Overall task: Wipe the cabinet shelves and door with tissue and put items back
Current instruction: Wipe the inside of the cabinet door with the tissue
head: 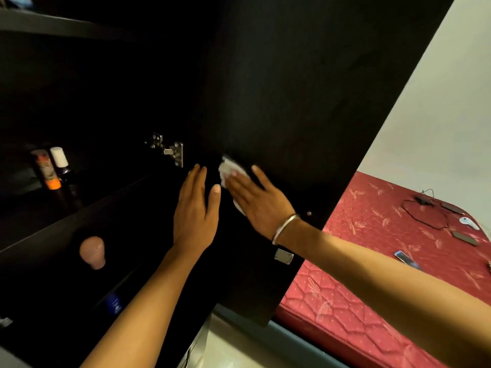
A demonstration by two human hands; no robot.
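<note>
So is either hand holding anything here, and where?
The right hand presses a tissue flat against the cabinet door under straight fingers. The left hand is open, holding nothing.

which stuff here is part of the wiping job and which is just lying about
Part of the job:
- tissue under the right hand
- cabinet door
- left hand, held flat by the door
- bottles on the shelf

Lying about:
- phone and cables on the bed

A dark cabinet shelf (87,200) carries an orange-capped spray can (45,168) and, just beside it, a white-capped bottle (60,159). A red quilted mattress (372,274) bears a black cable (422,211), a phone (406,259) and some dark flat items too small to name.
</note>
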